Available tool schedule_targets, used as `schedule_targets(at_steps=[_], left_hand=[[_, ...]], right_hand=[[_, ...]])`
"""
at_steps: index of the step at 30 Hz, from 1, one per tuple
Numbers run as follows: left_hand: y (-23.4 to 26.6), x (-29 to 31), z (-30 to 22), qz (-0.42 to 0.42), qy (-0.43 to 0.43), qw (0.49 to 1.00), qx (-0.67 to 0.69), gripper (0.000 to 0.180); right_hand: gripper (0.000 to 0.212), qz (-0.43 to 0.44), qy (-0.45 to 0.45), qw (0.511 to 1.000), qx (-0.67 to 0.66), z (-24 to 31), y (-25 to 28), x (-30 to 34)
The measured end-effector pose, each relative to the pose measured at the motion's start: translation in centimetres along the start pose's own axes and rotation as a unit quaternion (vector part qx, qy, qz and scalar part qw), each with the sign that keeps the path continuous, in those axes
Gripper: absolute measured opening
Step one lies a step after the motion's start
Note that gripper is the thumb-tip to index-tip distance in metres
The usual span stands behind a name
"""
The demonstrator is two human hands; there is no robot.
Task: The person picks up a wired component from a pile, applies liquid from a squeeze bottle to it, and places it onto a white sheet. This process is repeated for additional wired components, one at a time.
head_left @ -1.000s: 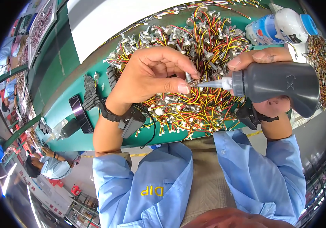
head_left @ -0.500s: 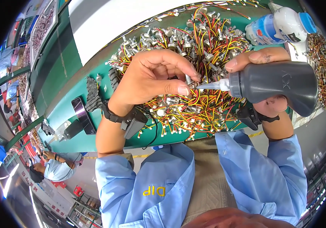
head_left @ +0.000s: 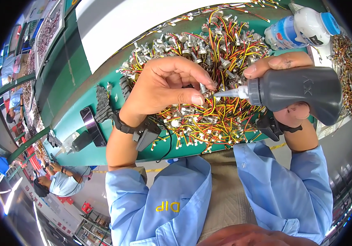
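Note:
My left hand (head_left: 159, 84) pinches a small metal potentiometer (head_left: 203, 88) between thumb and index finger, its shaft pointing up. My right hand (head_left: 284, 61) is wrapped round a dark grey squeeze bottle (head_left: 307, 88), tipped on its side. Its pale tapered nozzle (head_left: 229, 93) points left, with the tip close by the potentiometer; whether they touch I cannot tell. Under both hands spreads a heap of potentiometers (head_left: 184, 135) with red, yellow and black wires ending in small white connectors.
A phone (head_left: 93, 126) and another squeeze bottle (head_left: 81, 140) lie on the green table at left. A large white sheet (head_left: 122, 28) covers the far side. At far right stand a white bottle with a blue cap (head_left: 313, 26) and another wire heap (head_left: 348, 78). A person (head_left: 65, 180) works at left.
The view has shifted slightly. My left hand still pinches the potentiometer, and the squeeze bottle's nozzle stays beside it, with hardly any movement of either hand.

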State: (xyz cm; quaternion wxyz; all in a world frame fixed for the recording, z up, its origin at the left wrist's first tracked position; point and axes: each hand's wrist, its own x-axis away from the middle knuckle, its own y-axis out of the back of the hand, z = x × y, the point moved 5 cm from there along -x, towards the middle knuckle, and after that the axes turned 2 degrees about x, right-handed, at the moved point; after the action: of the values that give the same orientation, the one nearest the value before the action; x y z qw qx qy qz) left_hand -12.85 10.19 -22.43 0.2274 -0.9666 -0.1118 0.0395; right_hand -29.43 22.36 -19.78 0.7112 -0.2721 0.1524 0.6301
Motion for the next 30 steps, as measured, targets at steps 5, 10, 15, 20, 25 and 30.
schedule_targets(at_steps=[5,10,15,20,25,30], left_hand=[[0.1,0.0,0.1,-0.001,-0.011,1.000,0.001,0.027],[0.5,0.1,-0.1,-0.005,0.024,1.000,0.009,0.027],[0.2,-0.2,-1.4,-0.028,0.026,0.999,-0.009,0.027],[2.0,1.1,-4.5,-0.004,-0.082,0.995,-0.064,0.023],[8.5,0.2,-8.6,-0.215,-0.097,0.972,-0.013,0.017],[9.8,-6.5,-11.7,-0.336,-0.116,0.913,-0.199,0.013]], right_hand=[[0.072,-0.003,-0.003,1.000,0.030,0.4,-0.3,-0.2],[0.072,-0.010,-0.033,0.998,0.052,0.3,-0.2,-0.4],[0.067,-0.035,-0.012,0.999,0.006,0.7,0.4,-0.9],[0.068,-0.141,-0.016,0.987,-0.074,3.3,2.3,-0.4],[0.066,-0.121,0.035,0.985,-0.118,6.5,3.9,-0.4],[0.068,-0.116,0.029,0.985,-0.122,7.4,4.5,-0.9]])
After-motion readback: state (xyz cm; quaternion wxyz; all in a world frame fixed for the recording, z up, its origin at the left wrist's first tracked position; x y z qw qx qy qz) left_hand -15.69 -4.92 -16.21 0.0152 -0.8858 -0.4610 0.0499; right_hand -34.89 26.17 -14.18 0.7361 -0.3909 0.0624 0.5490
